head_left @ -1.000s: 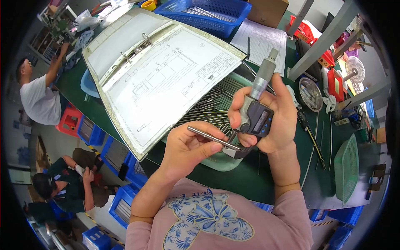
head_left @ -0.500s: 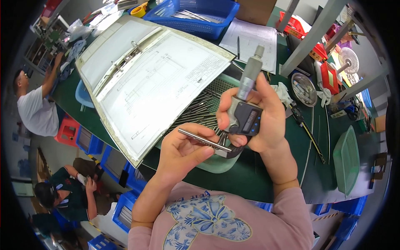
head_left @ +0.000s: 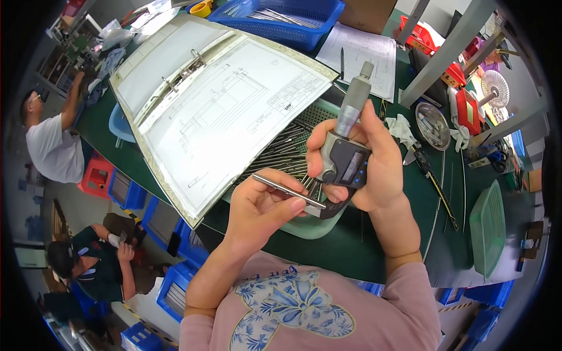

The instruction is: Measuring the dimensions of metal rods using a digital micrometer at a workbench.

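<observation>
My right hand is wrapped round a digital micrometer, its grey thimble pointing up and away and its small display facing me. Between the thumb and fingers of my left hand lies a thin shiny metal rod, slanting down to the right. The rod's right end is at the micrometer's frame; whether it sits between the measuring faces I cannot tell. Beneath both hands, a pale green basket holds many similar metal rods. An open ring binder with a drawing covers the basket's left part.
A blue basket of rods stands at the back, beside a written sheet with a pen. On the right are a caliper, a metal bowl, gloves and a green basket. Two people are at the left.
The view has shifted slightly, so the bench things appear a little to the right. Both hands keep their grip on the rod and micrometer, with hardly any movement between them.
</observation>
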`<action>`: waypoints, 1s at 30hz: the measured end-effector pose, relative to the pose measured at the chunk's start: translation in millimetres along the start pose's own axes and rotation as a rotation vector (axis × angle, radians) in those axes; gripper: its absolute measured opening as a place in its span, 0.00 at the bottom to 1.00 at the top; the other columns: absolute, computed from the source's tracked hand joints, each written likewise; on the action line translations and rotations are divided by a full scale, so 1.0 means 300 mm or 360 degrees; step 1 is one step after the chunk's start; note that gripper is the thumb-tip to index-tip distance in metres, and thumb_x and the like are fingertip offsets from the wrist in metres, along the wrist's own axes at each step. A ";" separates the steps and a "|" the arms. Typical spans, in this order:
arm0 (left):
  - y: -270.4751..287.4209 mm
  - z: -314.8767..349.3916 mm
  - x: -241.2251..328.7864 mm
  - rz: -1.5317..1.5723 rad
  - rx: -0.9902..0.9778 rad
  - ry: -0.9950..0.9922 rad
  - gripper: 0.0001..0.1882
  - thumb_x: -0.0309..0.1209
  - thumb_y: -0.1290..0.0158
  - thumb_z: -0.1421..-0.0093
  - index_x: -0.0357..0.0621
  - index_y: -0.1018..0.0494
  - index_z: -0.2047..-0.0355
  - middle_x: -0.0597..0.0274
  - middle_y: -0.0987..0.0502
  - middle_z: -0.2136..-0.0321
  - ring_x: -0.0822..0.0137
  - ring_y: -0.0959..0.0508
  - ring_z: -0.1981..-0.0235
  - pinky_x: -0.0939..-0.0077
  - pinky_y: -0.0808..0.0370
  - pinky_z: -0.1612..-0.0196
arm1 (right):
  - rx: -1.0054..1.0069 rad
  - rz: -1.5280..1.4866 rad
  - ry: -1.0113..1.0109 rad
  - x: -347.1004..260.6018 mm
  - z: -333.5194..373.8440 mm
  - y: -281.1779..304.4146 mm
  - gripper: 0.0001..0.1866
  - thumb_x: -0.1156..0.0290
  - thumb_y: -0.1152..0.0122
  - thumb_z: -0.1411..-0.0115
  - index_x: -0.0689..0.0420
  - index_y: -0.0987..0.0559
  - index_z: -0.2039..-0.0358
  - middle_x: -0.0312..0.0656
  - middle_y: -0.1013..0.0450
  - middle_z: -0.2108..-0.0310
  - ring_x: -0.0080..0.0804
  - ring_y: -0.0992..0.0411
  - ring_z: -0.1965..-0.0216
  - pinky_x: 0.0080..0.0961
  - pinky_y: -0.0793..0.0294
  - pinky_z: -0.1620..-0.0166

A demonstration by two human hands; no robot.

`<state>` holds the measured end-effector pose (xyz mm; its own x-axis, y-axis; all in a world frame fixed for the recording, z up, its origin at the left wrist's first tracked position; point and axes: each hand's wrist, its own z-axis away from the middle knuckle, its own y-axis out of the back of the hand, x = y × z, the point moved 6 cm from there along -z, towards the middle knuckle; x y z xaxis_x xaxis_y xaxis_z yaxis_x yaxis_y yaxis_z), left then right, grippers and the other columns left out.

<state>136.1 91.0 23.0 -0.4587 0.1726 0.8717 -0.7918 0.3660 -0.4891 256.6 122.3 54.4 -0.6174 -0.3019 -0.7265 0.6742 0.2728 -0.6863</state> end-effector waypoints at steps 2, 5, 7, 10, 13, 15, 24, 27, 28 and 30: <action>0.000 0.000 0.002 0.0011 -0.0006 -0.0007 0.10 0.19 0.49 0.50 0.33 0.35 0.66 0.55 0.29 0.69 0.71 0.27 0.68 0.79 0.27 0.64 | 0.0022 0.0015 -0.0007 -0.001 -0.002 0.005 0.35 0.46 0.77 0.42 0.68 0.30 0.70 0.46 0.30 0.81 0.24 0.39 0.92 0.14 0.39 0.88; 0.001 0.001 0.004 -0.0006 -0.0003 -0.0018 0.10 0.19 0.50 0.50 0.33 0.35 0.66 0.55 0.29 0.69 0.71 0.27 0.68 0.79 0.27 0.64 | 0.0054 -0.0008 -0.0021 -0.003 0.001 0.004 0.34 0.48 0.77 0.42 0.68 0.30 0.71 0.47 0.30 0.81 0.25 0.39 0.92 0.14 0.39 0.88; 0.000 0.000 0.004 -0.0018 -0.0012 -0.0027 0.09 0.18 0.50 0.50 0.33 0.34 0.67 0.56 0.29 0.70 0.71 0.27 0.69 0.79 0.27 0.64 | 0.0058 -0.0010 -0.0020 -0.004 0.001 0.005 0.34 0.47 0.76 0.42 0.68 0.30 0.71 0.47 0.30 0.81 0.25 0.39 0.92 0.14 0.39 0.88; 0.001 0.005 0.005 -0.0013 0.0002 -0.0059 0.09 0.18 0.50 0.50 0.33 0.34 0.67 0.57 0.29 0.70 0.72 0.27 0.69 0.80 0.28 0.64 | 0.0037 0.0059 0.0011 -0.005 0.000 -0.001 0.34 0.45 0.75 0.43 0.66 0.31 0.72 0.50 0.32 0.81 0.27 0.41 0.94 0.16 0.39 0.91; 0.002 0.009 0.004 -0.0059 -0.0023 -0.0025 0.09 0.18 0.50 0.50 0.33 0.34 0.67 0.57 0.29 0.69 0.72 0.28 0.69 0.80 0.28 0.64 | 0.0139 0.0009 -0.0025 -0.002 0.013 -0.001 0.33 0.45 0.69 0.44 0.67 0.29 0.73 0.48 0.31 0.82 0.25 0.40 0.93 0.15 0.40 0.89; -0.004 0.009 0.005 -0.0032 -0.0028 -0.0043 0.08 0.18 0.50 0.50 0.33 0.33 0.67 0.57 0.30 0.69 0.72 0.28 0.69 0.80 0.29 0.64 | 0.0098 0.0010 -0.0010 -0.002 0.014 -0.003 0.33 0.45 0.69 0.44 0.67 0.29 0.73 0.49 0.31 0.82 0.26 0.40 0.93 0.15 0.40 0.89; 0.008 0.011 0.002 -0.0027 0.0014 -0.0008 0.08 0.22 0.51 0.48 0.33 0.33 0.66 0.58 0.30 0.69 0.72 0.28 0.69 0.79 0.29 0.64 | 0.0004 -0.0073 -0.0029 0.007 -0.004 0.000 0.34 0.46 0.72 0.42 0.68 0.30 0.70 0.49 0.31 0.81 0.27 0.39 0.92 0.15 0.38 0.88; -0.001 0.005 0.003 -0.0047 0.0016 -0.0024 0.08 0.21 0.51 0.48 0.33 0.33 0.66 0.58 0.30 0.69 0.72 0.28 0.69 0.79 0.29 0.65 | 0.0019 -0.0033 -0.0022 0.002 -0.004 0.009 0.32 0.46 0.75 0.41 0.66 0.32 0.69 0.51 0.32 0.80 0.26 0.41 0.94 0.17 0.39 0.91; -0.003 0.003 0.004 -0.0050 0.0029 -0.0037 0.08 0.21 0.51 0.48 0.33 0.33 0.66 0.58 0.29 0.70 0.72 0.28 0.69 0.80 0.29 0.65 | 0.0020 -0.0068 -0.0033 0.000 -0.004 0.009 0.33 0.47 0.75 0.41 0.67 0.31 0.69 0.50 0.31 0.81 0.26 0.40 0.93 0.16 0.38 0.90; 0.005 0.007 0.005 -0.0061 0.0046 -0.0040 0.07 0.22 0.51 0.48 0.34 0.33 0.67 0.59 0.29 0.71 0.73 0.28 0.69 0.81 0.29 0.66 | -0.0010 -0.0102 -0.0059 0.003 -0.013 0.000 0.34 0.47 0.74 0.41 0.68 0.30 0.70 0.48 0.31 0.81 0.26 0.39 0.92 0.15 0.38 0.89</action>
<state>133.5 89.8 23.4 -0.4376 0.1356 0.8889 -0.8200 0.3453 -0.4564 254.6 125.5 53.7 -0.6433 -0.3527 -0.6795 0.6314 0.2576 -0.7314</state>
